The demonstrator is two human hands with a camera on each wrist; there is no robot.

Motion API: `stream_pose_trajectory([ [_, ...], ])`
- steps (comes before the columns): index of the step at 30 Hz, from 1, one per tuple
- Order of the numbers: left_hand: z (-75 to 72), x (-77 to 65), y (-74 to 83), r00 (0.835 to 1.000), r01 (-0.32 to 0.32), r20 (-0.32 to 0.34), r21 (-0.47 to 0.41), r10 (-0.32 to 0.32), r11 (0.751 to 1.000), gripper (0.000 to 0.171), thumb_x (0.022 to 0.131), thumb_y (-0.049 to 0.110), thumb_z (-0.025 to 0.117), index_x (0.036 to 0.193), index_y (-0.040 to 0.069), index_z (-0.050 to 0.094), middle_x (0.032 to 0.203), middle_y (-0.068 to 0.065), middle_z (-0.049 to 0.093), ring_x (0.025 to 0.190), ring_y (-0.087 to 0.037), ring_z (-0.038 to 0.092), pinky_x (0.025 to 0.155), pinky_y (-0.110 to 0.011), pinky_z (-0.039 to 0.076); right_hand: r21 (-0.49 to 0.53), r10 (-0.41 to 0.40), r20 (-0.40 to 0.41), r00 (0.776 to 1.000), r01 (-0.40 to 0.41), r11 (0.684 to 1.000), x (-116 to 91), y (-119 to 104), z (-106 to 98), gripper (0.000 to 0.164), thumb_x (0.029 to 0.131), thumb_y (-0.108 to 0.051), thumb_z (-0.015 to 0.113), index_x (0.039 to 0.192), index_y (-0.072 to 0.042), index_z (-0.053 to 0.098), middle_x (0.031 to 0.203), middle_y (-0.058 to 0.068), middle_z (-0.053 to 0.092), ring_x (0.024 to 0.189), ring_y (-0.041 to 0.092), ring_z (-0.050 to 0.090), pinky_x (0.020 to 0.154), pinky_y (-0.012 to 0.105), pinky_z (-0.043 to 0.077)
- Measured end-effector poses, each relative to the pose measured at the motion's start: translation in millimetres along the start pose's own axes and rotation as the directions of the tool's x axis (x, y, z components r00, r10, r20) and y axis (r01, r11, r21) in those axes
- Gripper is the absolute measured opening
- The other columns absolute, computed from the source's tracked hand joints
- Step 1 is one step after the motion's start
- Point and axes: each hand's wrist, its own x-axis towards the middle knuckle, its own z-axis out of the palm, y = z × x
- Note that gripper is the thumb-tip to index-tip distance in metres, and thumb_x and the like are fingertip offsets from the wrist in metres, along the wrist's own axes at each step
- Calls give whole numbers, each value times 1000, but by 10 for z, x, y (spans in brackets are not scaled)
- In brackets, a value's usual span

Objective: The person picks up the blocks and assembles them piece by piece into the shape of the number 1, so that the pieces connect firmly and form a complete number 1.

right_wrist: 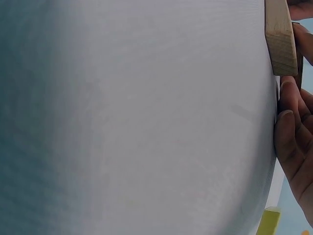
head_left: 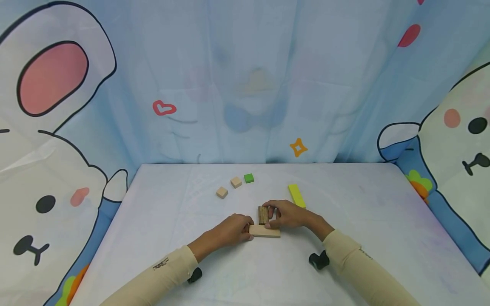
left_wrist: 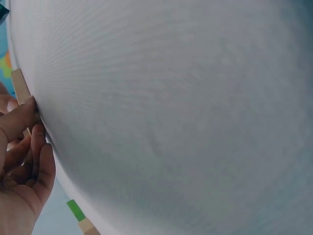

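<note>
A light wooden plank-shaped block (head_left: pixel 265 231) lies crosswise on the table. My left hand (head_left: pixel 234 230) pinches its left end between thumb and fingers; the left wrist view shows the block (left_wrist: pixel 20 85) at those fingertips. Just behind the plank is a dark brown wooden block (head_left: pixel 263 215), set at a right angle to it. My right hand (head_left: pixel 289 213) grips that brown block from its right side, the thumb near the plank's back edge. The right wrist view shows the plank's end (right_wrist: pixel 283 54) in front, covering most of the brown block.
Two small natural wood cubes (head_left: pixel 222 192) (head_left: pixel 236 182) and a green cube (head_left: pixel 249 178) stand farther back, left of the hands. A yellow plank-shaped block (head_left: pixel 296 195) lies behind the right hand. White cloth covers the table (head_left: pixel 183 191); a printed curtain (head_left: pixel 237 85) hangs behind.
</note>
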Motion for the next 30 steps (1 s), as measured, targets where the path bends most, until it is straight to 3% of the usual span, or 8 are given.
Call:
stream_pose_trajectory([
  [17,3,10,-12,1000,-3,-3,0,3,1000,31,90,17,77,115,2,67,75,8,58,65,1,47,59,-15,41,-2,-12,15,1000,12,1000,15,-11,-12,66,88,-34,78,138,1,52,98,-1,63,75,8,54,67,23,46],
  [30,4,13,-15,1000,-8,-6,-6,8,1000,31,90,17,77,115,1,67,76,8,59,65,1,47,60,-15,42,-1,35,24,999,-35,999,20,-69,-19,66,87,-32,79,138,1,52,99,0,62,76,10,54,69,24,45],
])
